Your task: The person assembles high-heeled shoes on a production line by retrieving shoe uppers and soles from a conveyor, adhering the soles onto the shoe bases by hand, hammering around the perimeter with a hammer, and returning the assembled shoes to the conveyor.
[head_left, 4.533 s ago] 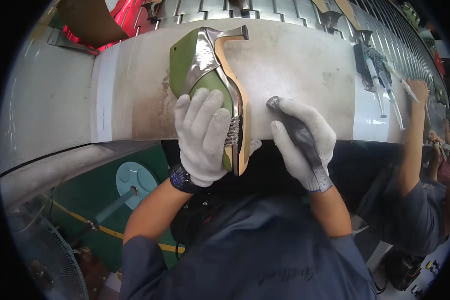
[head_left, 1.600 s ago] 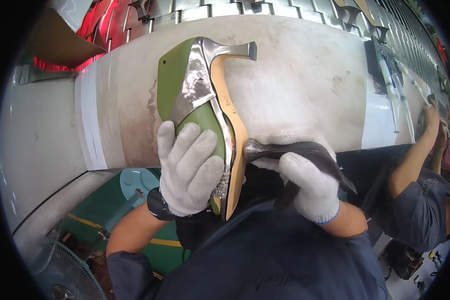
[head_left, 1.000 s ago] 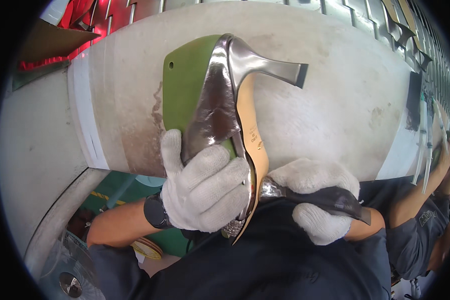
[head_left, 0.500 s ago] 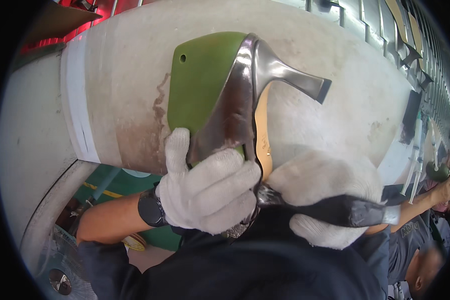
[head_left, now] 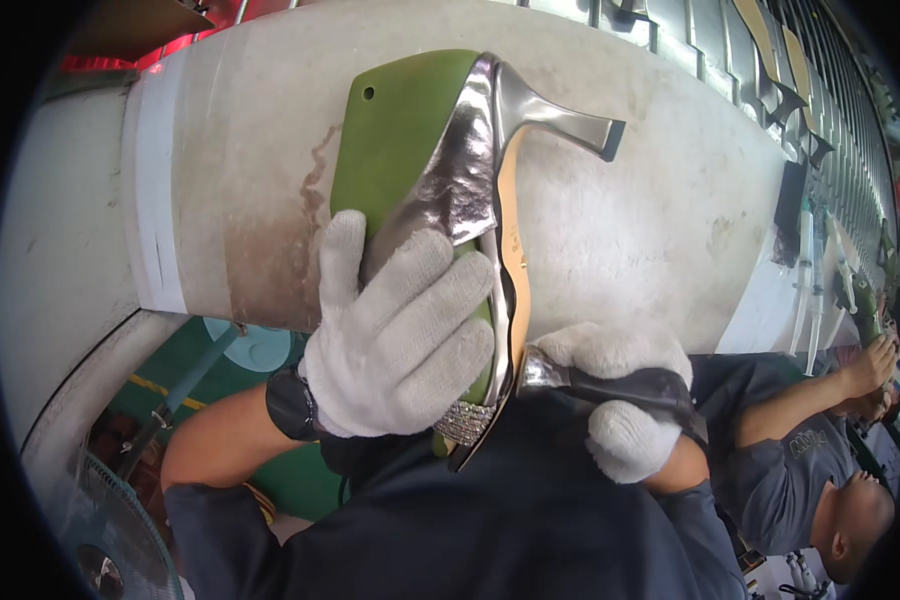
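A high-heeled shoe (head_left: 472,140) in shiny pewter metallic leather is mounted on a green shoe last (head_left: 400,130). Its slim heel points up and to the right, and its tan sole (head_left: 511,240) faces right. A glittery band (head_left: 465,423) crosses the toe end, close to my body. My left hand (head_left: 400,335), in a white knit glove, is wrapped over the front of the last and shoe. My right hand (head_left: 625,400), gloved too, closes round the dark handle of a tool (head_left: 620,393). The tool's shiny metal tip is beside the sole edge; whether they touch, I cannot tell.
Beneath the shoe lies a pale, stained work surface (head_left: 640,210). Syringe-like tubes (head_left: 808,290) and a dark block (head_left: 790,210) lie at its right edge. A metal slatted rack (head_left: 710,50) runs behind. A co-worker (head_left: 820,440) sits at right; a fan (head_left: 120,540) stands lower left.
The shoe has shifted slightly up and left, and a cut leather edge on its side now shows. My right hand has moved left and a little down with the tool.
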Demonstrator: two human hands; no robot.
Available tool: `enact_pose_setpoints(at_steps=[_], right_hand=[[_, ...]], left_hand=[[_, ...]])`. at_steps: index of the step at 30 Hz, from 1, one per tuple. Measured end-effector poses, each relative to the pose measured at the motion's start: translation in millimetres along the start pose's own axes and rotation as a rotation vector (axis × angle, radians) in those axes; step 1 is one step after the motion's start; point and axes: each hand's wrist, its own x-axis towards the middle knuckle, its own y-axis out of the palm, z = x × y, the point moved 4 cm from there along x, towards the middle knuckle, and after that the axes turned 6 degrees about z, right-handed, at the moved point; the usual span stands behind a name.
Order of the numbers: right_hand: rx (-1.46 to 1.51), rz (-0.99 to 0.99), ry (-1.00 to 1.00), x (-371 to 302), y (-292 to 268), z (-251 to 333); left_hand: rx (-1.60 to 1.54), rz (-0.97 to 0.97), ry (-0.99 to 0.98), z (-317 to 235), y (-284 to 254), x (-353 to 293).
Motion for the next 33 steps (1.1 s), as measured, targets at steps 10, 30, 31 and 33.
enact_pose_setpoints(at_steps=[10,30,31,33], right_hand=[[-0.368,0.138,0.509,73,19,85],[-0.618,0.146,0.276,53,36,83],[-0.627,0.142,0.281,57,35,90],[-0.695,0.194,0.387,68,32,93]], left_hand=[[0.020,0.097,-0.019,1,-6,-7],[-0.049,-0.013,0.042,4,2,-24],[-0.041,0.003,0.040,3,0,-21],[-0.034,0.014,0.036,2,-1,-19]])
